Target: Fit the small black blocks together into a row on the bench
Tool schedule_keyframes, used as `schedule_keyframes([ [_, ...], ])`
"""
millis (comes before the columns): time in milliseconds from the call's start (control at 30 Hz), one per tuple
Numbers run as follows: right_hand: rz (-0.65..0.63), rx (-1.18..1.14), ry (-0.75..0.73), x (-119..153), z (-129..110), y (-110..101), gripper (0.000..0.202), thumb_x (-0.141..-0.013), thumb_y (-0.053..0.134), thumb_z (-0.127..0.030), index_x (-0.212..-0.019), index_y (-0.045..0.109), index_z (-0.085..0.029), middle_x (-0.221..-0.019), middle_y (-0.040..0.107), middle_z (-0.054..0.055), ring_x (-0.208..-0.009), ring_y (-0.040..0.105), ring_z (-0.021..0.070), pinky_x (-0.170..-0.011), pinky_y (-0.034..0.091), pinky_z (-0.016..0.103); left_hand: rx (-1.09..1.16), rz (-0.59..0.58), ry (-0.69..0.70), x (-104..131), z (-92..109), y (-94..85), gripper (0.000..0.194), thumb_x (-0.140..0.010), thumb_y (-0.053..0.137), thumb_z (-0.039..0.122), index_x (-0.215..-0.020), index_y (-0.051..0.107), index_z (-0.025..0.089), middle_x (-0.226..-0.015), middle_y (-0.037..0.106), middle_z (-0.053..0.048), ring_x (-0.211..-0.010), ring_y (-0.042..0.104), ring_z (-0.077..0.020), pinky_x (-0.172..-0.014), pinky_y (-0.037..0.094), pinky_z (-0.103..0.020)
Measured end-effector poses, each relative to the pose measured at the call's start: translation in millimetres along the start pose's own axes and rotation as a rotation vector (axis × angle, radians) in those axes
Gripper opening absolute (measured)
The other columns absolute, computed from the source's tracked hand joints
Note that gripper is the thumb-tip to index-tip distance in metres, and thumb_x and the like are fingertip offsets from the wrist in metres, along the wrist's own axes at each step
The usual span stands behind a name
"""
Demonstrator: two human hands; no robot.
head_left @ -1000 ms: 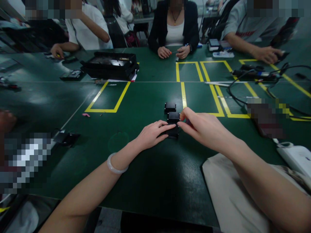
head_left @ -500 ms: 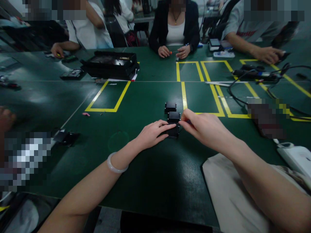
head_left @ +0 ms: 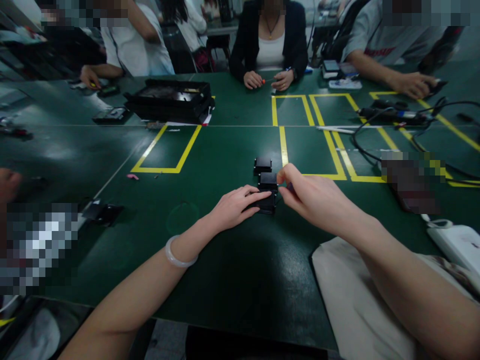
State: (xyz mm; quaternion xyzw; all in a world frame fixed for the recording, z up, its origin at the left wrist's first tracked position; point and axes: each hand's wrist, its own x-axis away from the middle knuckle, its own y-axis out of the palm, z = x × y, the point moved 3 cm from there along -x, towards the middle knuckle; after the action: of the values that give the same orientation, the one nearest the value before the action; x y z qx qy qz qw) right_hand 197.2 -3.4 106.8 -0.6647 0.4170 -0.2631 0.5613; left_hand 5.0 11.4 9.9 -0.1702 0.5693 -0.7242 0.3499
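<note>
A small black box-shaped part (head_left: 267,202) lies flat on the green table in front of me. My left hand (head_left: 240,205), with a pale bangle at its wrist, holds it from the left, index finger across the top and thumb along the near edge. Just right of this part, my right hand (head_left: 305,190) is closed in a pinch. Something dark shows between its fingers, too small to make out. Beyond the held part stand two more black parts, the middle one (head_left: 268,180) close to my fingers and the far one (head_left: 263,164) behind it.
A large black tray-like case (head_left: 172,101) sits across the table on the left. Yellow tape outlines (head_left: 284,147) mark the green tabletop. To my right are a beige cloth (head_left: 337,280), a dark phone-like slab (head_left: 410,187), a white device (head_left: 457,245) and black cables. People sit opposite.
My right hand's index finger has lifted slightly and opened a little from the thumb, showing a dark bit between them. The left hand and the black parts stay in place.
</note>
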Motion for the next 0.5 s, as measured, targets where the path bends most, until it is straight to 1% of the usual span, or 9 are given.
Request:
schedule_keyframes([
  [67, 0.008, -0.016, -0.006, 0.5, -0.2, -0.2, 0.015, -0.094, 0.039, -0.028, -0.105, 0.045, -0.020, -0.069, 0.059, -0.002, -0.057, 0.052, 0.0145, -0.053, 0.026, 0.025, 0.000, -0.003, -0.002, -0.2, -0.3, 0.3, 0.047, -0.096, 0.046, 0.031, -0.142, 0.038, 0.032, -0.130, 0.050, -0.007, -0.110, 0.055, -0.0211, -0.090, 0.049, -0.035],
  [200, -0.005, 0.005, -0.015, 0.2, 0.8, 0.9, 0.017, -0.096, 0.038, -0.036, -0.097, 0.047, -0.021, -0.068, 0.058, -0.001, -0.058, 0.053, 0.0153, -0.053, 0.025, 0.025, 0.000, -0.007, -0.007, -0.6, -0.8, 0.7, 0.047, -0.096, 0.046, 0.030, -0.142, 0.038, 0.032, -0.130, 0.049, -0.007, -0.110, 0.055, -0.0213, -0.090, 0.050, -0.035],
  [400, 0.002, -0.011, -0.014, -0.6, -0.1, 0.2, 0.014, -0.093, 0.039, -0.027, -0.104, 0.045, -0.020, -0.068, 0.058, -0.002, -0.055, 0.051, 0.0139, -0.052, 0.025, 0.025, 0.004, 0.009, 0.009, 0.0, -0.8, 1.0, 0.047, -0.096, 0.046, 0.030, -0.142, 0.038, 0.032, -0.129, 0.050, -0.007, -0.110, 0.055, -0.0213, -0.090, 0.050, -0.035],
  [500, 0.003, -0.017, -0.010, -0.7, -0.9, -0.2, 0.014, -0.094, 0.040, -0.031, -0.102, 0.046, -0.020, -0.069, 0.059, -0.001, -0.057, 0.053, 0.0144, -0.053, 0.026, 0.025, 0.003, 0.010, 0.006, 0.1, -0.9, 1.2, 0.047, -0.096, 0.046, 0.031, -0.142, 0.038, 0.032, -0.129, 0.050, -0.008, -0.110, 0.055, -0.0212, -0.090, 0.050, -0.035],
])
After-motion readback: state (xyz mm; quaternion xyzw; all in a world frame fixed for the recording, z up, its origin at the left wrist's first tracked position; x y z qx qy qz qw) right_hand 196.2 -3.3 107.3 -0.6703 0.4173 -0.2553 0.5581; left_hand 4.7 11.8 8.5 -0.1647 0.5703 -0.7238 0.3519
